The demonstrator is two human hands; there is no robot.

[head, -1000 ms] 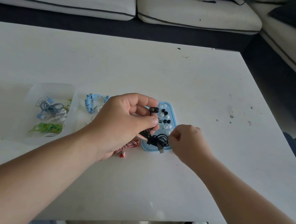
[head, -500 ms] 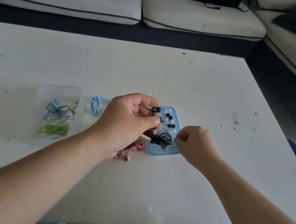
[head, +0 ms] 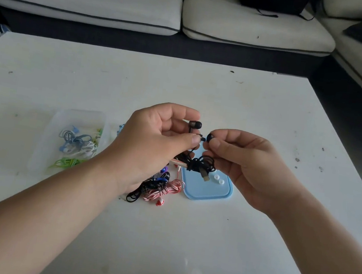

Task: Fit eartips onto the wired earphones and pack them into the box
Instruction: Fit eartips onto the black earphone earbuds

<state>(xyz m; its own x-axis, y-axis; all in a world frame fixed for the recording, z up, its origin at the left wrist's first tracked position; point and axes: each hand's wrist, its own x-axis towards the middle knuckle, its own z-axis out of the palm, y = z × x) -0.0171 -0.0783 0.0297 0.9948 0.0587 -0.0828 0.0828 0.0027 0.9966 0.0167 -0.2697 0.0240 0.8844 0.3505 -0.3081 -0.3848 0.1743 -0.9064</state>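
Note:
My left hand holds a pair of black wired earphones above the table. One earbud with a tip on it sticks up past my index finger, and a bare second earbud is pinched at my thumb. The coiled black cable and its plug hang below. My right hand pinches a black eartip right beside the bare earbud. A light blue tray lies under my hands with two white eartips showing. The clear plastic box on the left holds blue, white and green earphones.
Below my left hand, a pile of black and red-and-white striped earphones lies on the white table. A pale blue earphone peeks out behind my left hand. Sofas stand beyond the far edge and at the right.
Both hands have risen from the tray. My right hand came up from the tray and now holds a black eartip at the bare earbud. The camera has moved closer.

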